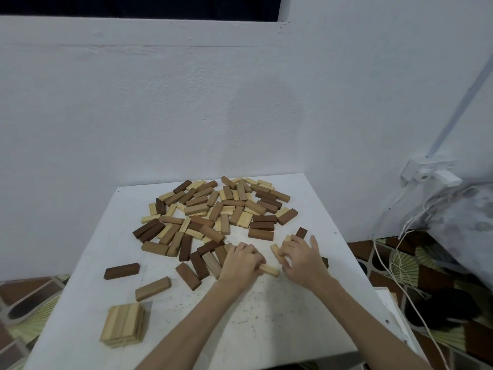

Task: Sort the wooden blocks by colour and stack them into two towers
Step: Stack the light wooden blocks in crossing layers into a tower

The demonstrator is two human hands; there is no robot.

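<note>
2 hands [241, 260] [302, 259] grip pale blocks [269, 269] nr pile [213, 209].

Two bare forearms, without sleeves, watch or rings, end in the left hand [241, 263] and right hand [302, 259].

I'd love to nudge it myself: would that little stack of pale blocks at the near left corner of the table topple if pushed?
Probably not easily. The pale stack looks low and wide, with flat blocks laid side by side in layers, so it would likely slide across the white table or shed a layer rather than tip. Each block seems stiff and square-edged, so none should roll.
</note>
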